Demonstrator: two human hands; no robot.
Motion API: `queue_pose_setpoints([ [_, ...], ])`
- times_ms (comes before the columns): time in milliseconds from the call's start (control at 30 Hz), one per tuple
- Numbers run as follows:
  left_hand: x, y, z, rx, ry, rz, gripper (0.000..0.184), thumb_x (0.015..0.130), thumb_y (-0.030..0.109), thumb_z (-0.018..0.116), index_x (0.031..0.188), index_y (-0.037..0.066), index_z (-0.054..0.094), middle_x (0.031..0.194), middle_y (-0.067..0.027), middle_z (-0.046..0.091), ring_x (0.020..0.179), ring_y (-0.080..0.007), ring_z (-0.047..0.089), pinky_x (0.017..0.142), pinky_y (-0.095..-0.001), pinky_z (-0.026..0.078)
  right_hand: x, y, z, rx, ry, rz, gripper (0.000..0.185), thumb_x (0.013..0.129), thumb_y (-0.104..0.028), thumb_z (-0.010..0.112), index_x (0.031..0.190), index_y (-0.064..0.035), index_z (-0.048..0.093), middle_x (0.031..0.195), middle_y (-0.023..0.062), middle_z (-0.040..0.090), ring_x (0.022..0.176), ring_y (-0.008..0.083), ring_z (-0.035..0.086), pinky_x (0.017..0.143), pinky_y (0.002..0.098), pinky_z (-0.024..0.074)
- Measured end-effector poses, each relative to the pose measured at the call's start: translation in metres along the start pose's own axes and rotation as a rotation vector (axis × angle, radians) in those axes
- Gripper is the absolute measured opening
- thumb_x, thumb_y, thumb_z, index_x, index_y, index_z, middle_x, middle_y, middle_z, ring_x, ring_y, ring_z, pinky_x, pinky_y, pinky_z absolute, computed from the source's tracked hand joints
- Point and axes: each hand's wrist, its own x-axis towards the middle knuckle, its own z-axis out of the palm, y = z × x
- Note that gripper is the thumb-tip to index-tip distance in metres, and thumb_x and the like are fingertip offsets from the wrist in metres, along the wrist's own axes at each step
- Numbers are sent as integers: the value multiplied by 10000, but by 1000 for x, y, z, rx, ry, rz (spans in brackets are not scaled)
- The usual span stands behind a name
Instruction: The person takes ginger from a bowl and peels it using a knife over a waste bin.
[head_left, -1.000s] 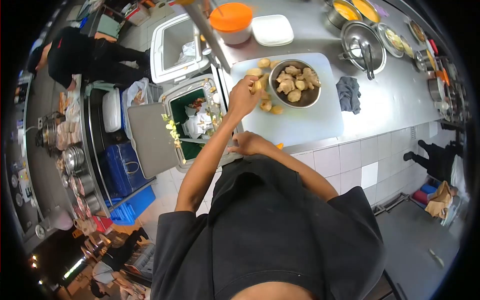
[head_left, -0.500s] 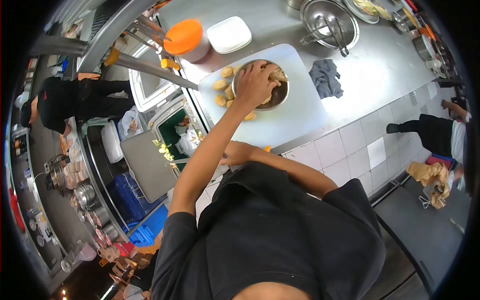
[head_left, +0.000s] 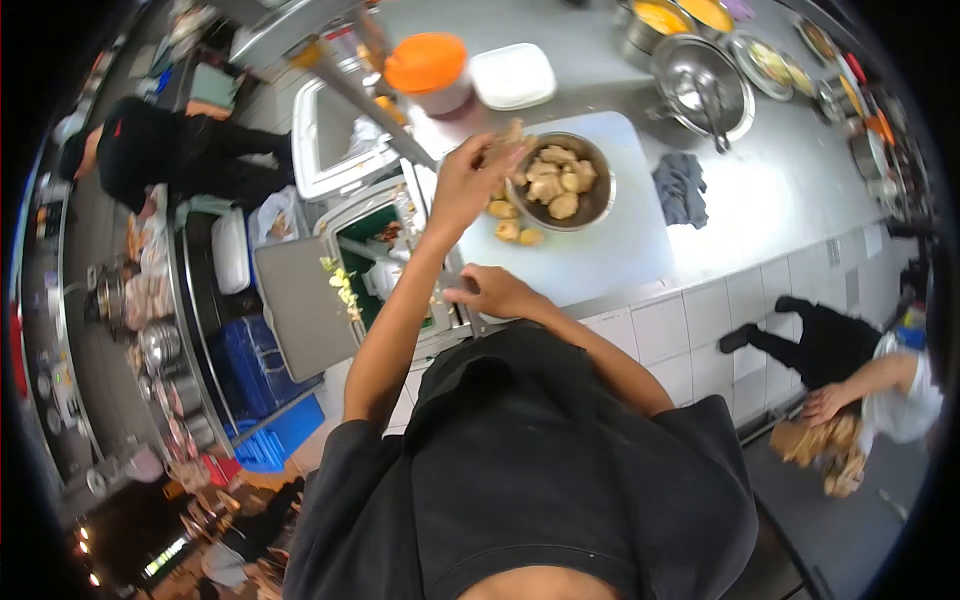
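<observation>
Scraps point(head_left: 342, 284) cling to the lid edge of one green-lined bin point(head_left: 366, 306), well left of the steel bowl point(head_left: 598, 198). Just left of the bowl, the left hand point(head_left: 468, 188) has its grip around one blurred ginger piece point(head_left: 513, 133); it should be light, stiff, perhaps slick where damp, best taken by its thick middle, since knobs may snap. Nearer the body than the bowl, the right hand point(head_left: 503, 292) curls; I cannot tell whether its grip holds anything. At least four yellowish pieces point(head_left: 508, 230) lie left of the bowl, several overlapping ginger lumps point(head_left: 545, 186) inside it, and one grey cloth point(head_left: 681, 190) right of it.
</observation>
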Motion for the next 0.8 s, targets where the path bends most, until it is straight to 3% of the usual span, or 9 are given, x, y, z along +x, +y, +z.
queue_pose_setpoints([
  [133, -103, 9, -72, -545, 302, -44, 269, 957, 176, 638, 1162, 19, 566, 980, -100, 655, 808, -146, 643, 664, -246, 488, 10, -27, 1, 113, 81, 75, 562, 933, -563, 598, 935, -1, 590, 774, 191, 659, 715, 299, 653, 667, 398, 492],
  [267, -166, -18, -108, -763, 489, -66, 226, 993, 267, 585, 1067, 56, 558, 837, -58, 608, 640, -123, 591, 557, -253, 477, 24, -59, 10, 75, 207, -3, 587, 942, -584, 572, 962, 3, 583, 745, 161, 634, 687, 274, 621, 661, 392, 475],
  [333, -179, -38, -121, -794, 590, -133, 300, 1023, 411, 494, 973, 121, 552, 745, -38, 568, 533, -108, 509, 458, -231, 383, 31, -88, 16, 44, 217, -144, 572, 940, -570, 586, 996, -1, 584, 772, 166, 637, 691, 269, 614, 659, 394, 472],
  [400, -192, -51, -129, -946, 596, -137, 346, 1023, 463, 472, 937, 136, 547, 693, -22, 542, 528, -101, 497, 450, -223, 360, 31, -126, 24, -12, 132, -153, 607, 899, -587, 629, 1110, -21, 569, 854, 187, 668, 750, 311, 654, 691, 407, 493],
  [467, -193, -41, -122, -1119, 805, -78, 427, 1010, 550, 448, 893, 154, 558, 664, -9, 542, 540, -99, 506, 459, -249, 383, 28, -161, 42, -171, 184, -359, 762, 831, -628, 674, 1287, -42, 505, 990, 208, 689, 812, 356, 690, 710, 414, 530],
  [533, -202, -70, -135, -1320, 661, -43, 399, 1025, 522, 424, 930, 167, 580, 777, 11, 563, 781, -119, 565, 691, -293, 474, 30, -180, 58, -264, 124, -391, 852, 803, -644, 689, 1375, -62, 443, 1047, 208, 687, 829, 364, 697, 705, 419, 545],
  [633, -207, -112, -150, -1422, 436, 25, 420, 1014, 554, 420, 925, 178, 587, 790, 12, 567, 756, -125, 565, 685, -314, 484, 38, -185, 75, -390, 73, -483, 986, 772, -661, 705, 1493, -92, 348, 1117, 199, 684, 815, 365, 707, 675, 423, 562],
  [700, -208, -117, -159, -1460, 412, 29, 421, 1015, 555, 412, 924, 181, 584, 794, 8, 568, 761, -132, 569, 701, -326, 491, 46, -183, 85, -426, 125, -630, 1042, 769, -668, 702, 1544, -108, 289, 1116, 181, 689, 765, 356, 706, 629, 426, 556],
  [800, -209, -106, -160, -1467, 471, -2, 418, 1019, 547, 397, 931, 184, 585, 806, -1, 575, 782, -147, 585, 735, -351, 504, 48, -190, 83, -503, 68, -618, 1035, 772, -673, 694, 1547, -117, 291, 1084, 173, 693, 734, 349, 700, 603, 430, 543],
])
